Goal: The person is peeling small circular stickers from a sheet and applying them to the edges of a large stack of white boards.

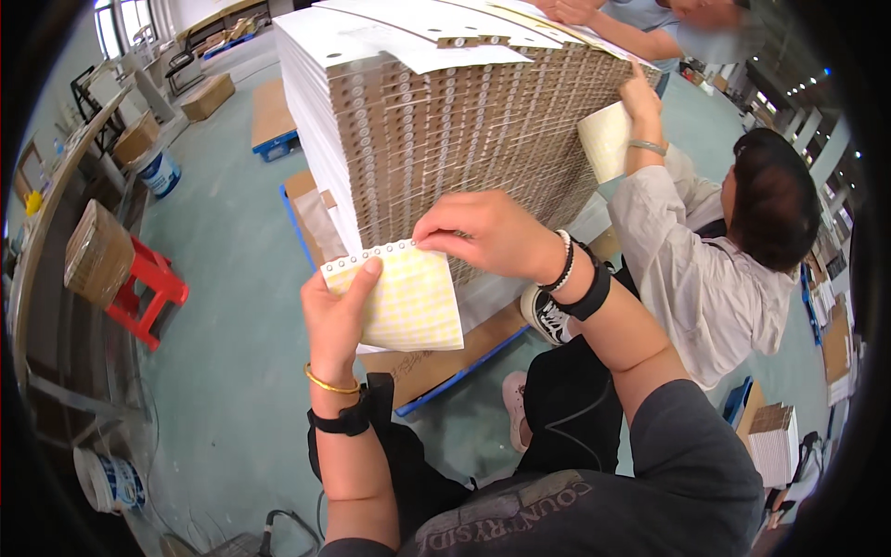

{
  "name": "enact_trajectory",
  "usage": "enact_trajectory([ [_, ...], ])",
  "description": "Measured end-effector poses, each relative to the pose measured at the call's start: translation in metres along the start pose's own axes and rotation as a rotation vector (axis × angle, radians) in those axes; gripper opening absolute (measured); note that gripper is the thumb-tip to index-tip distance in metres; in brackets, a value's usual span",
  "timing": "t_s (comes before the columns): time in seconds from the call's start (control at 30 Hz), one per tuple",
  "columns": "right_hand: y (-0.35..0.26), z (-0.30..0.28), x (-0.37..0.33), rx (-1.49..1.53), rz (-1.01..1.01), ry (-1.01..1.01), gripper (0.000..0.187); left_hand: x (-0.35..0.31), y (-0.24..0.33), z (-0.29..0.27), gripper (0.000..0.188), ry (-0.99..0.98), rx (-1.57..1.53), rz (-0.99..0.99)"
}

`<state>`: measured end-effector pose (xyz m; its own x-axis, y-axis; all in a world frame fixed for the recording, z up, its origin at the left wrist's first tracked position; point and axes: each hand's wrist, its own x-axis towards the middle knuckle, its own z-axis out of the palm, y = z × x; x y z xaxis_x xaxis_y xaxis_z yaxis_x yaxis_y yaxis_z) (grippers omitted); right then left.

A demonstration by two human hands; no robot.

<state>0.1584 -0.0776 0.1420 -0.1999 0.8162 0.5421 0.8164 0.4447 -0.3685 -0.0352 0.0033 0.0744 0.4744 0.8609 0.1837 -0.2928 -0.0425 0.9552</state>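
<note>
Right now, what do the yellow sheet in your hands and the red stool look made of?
Yellow sheet: likely glossy backing paper with rows of round paper stickers; it bends slightly in the left hand and right hand. Red stool: looks like moulded plastic, with an even, smooth colour.

Left hand (336, 311) has a thin gold bangle plus a black watch band; right hand (487, 232) wears black-and-white bracelets, dark grey sleeve, black trousers.

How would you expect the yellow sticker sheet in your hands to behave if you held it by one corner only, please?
The sticker sheet is thin and paper-like, so it would probably droop. The left hand grips its left edge and the right hand pinches its top edge, which suggests it needs support. It looks very light and could flutter or crease easily.
</note>
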Motion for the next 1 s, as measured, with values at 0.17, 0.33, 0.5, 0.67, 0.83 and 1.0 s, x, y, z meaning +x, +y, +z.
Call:
enact_trajectory([
  [0.17,0.006,-0.003,-0.001,0.017,-0.011,-0.066,0.011,0.001,0.0,0.003,0.021,-0.045,-0.088,-0.029],
  [0.33,0.012,-0.003,0.001,0.054,0.016,-0.102,0.011,0.004,-0.005,0.003,0.022,-0.058,-0.079,-0.04],
  [0.5,0.017,-0.013,0.011,0.171,0.095,-0.096,0.013,0.005,-0.005,0.004,0.022,-0.038,-0.082,-0.031],
  [0.67,0.03,-0.028,0.027,0.212,0.139,0.172,0.017,0.006,-0.003,0.005,0.022,-0.036,-0.112,-0.042],
  [0.83,0.015,-0.063,0.045,0.2,0.1,0.513,0.015,0.006,-0.002,0.003,0.022,-0.025,-0.092,-0.042],
  [1.0,0.037,-0.117,0.076,-0.596,-0.276,0.543,0.014,0.005,-0.001,0.008,0.022,-0.05,-0.135,-0.046],
])
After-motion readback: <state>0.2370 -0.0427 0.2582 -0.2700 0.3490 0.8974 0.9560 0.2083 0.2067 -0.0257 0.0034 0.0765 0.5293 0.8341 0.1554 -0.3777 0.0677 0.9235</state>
